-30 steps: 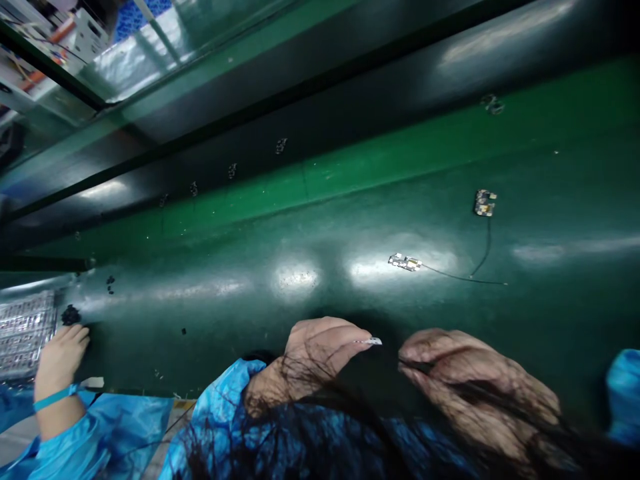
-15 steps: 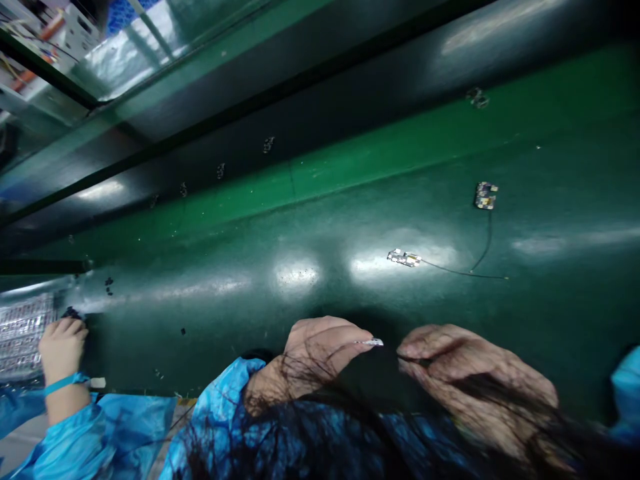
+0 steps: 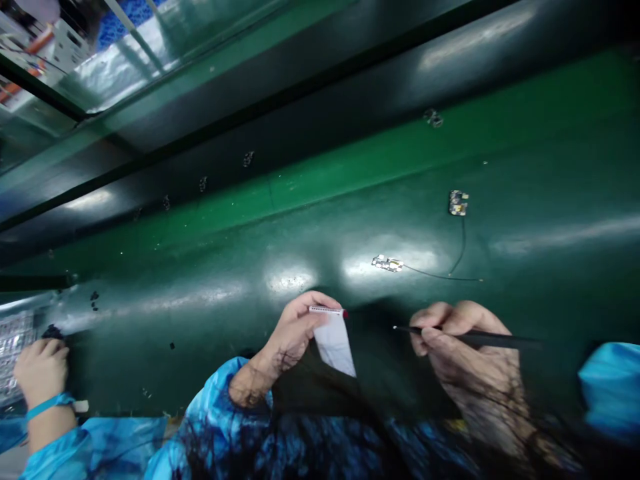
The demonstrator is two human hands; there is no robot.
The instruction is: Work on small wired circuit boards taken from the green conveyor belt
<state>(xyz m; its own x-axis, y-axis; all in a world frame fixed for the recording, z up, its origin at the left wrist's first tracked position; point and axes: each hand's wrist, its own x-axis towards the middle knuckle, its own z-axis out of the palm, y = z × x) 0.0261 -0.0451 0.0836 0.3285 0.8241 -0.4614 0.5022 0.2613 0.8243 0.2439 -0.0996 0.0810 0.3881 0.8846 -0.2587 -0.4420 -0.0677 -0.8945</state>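
My left hand (image 3: 295, 333) pinches a white strip (image 3: 336, 343) by its upper end. A row of small dark marks runs along the strip's top edge, with a red spot at the corner, and its lower part hangs down. To the right, my right hand (image 3: 465, 347) is closed around a slim black pen-shaped tool (image 3: 487, 339). The tool's small pale tip points left toward the strip, apart from it. Beyond my hands, a small circuit board (image 3: 387, 264) with a thin black wire lies on the green work surface (image 3: 310, 240). A second wired circuit board (image 3: 458, 203) lies farther right.
At the far left another person's hand (image 3: 43, 370) with a blue wristband is beside a clear tray (image 3: 17, 343). Several small parts lie along the dark far strip, including one part (image 3: 249, 159). A blue sleeve (image 3: 610, 390) shows at the right edge.
My left hand has turned, so the white strip now shows its broad face. In my right hand the black tool has come into clear view. The whole scene has shifted slightly left.
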